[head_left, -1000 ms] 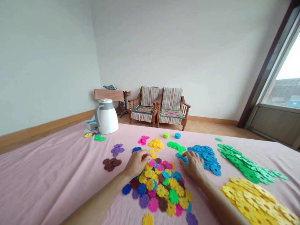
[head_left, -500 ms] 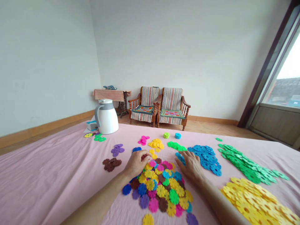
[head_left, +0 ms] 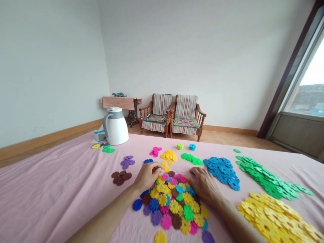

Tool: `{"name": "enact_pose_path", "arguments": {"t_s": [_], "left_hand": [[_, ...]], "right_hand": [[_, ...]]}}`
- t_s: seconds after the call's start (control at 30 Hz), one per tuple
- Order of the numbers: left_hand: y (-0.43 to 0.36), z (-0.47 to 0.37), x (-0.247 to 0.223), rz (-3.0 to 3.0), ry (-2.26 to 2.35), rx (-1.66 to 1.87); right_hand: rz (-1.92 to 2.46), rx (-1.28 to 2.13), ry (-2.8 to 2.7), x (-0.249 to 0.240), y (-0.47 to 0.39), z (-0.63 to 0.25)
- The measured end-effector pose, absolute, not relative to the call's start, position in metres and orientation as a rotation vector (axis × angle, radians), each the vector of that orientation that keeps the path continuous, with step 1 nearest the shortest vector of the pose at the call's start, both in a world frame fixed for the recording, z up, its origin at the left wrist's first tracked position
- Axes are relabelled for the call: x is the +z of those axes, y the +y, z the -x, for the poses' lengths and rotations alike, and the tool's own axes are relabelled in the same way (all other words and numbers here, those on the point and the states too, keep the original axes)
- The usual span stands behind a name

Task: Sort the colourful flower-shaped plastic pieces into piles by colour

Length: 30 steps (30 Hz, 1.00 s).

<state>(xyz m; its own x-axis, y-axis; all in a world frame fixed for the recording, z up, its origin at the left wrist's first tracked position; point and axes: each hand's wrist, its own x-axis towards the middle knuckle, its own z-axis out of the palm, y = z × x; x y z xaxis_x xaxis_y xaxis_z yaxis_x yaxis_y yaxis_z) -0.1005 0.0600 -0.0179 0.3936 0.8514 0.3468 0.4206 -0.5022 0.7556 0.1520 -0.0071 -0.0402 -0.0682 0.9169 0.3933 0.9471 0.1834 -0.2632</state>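
Observation:
A mixed pile of flower-shaped plastic discs (head_left: 174,206) lies on the pink cloth between my arms. My left hand (head_left: 149,174) is at the pile's upper left edge, thumb and fingers pinched together; whatever is between them is too small to make out. At the upper right edge, my right hand (head_left: 205,184) rests palm down, fingers extended, partly covering some blue discs. Sorted groups lie beyond: yellow discs (head_left: 168,155), pink discs (head_left: 155,151), light green discs (head_left: 191,158) and a blue heap (head_left: 222,171).
Purple discs (head_left: 127,162) and brown discs (head_left: 121,177) lie to the left. Large green (head_left: 268,175) and yellow heaps (head_left: 275,216) spread at the right. A white jug (head_left: 116,128) stands back left beside a small box (head_left: 100,135). Two small stacks, green (head_left: 180,146) and blue (head_left: 192,146), stand farther back.
My right hand has moved slightly toward me and left, away from the light green discs, onto the pile's upper right edge. My left hand has hardly moved.

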Motion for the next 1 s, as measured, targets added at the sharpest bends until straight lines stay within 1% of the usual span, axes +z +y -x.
{"name": "enact_pose_path", "arguments": {"t_s": [0.13,0.27,0.37,0.5,0.67,0.8,0.87,1.0], "left_hand": [[0.060,0.100,-0.018,-2.071,1.060,0.993],[0.059,0.100,-0.017,-2.125,1.100,0.985],[0.060,0.102,-0.017,-2.194,1.135,0.993],[0.062,0.105,-0.019,-2.270,1.164,1.019],[0.067,0.108,-0.023,-2.286,1.199,1.059],[0.073,0.108,-0.023,-2.331,1.188,1.077],[0.078,0.106,-0.021,-2.370,1.177,1.026],[0.093,0.099,-0.013,-2.468,1.168,0.776]], "right_hand": [[1.718,-0.078,-1.850,-0.045,0.004,-0.162],[1.897,-0.133,-1.643,-0.050,0.029,-0.177],[1.992,-0.127,-1.610,-0.052,0.047,-0.181],[2.009,-0.122,-1.604,-0.056,0.056,-0.176],[1.943,-0.133,-1.622,-0.055,0.042,-0.160],[1.739,-0.044,-1.733,-0.055,0.013,-0.138],[1.658,-0.006,-1.751,-0.053,0.000,-0.128],[1.576,0.011,-1.738,-0.049,-0.013,-0.117]]}}
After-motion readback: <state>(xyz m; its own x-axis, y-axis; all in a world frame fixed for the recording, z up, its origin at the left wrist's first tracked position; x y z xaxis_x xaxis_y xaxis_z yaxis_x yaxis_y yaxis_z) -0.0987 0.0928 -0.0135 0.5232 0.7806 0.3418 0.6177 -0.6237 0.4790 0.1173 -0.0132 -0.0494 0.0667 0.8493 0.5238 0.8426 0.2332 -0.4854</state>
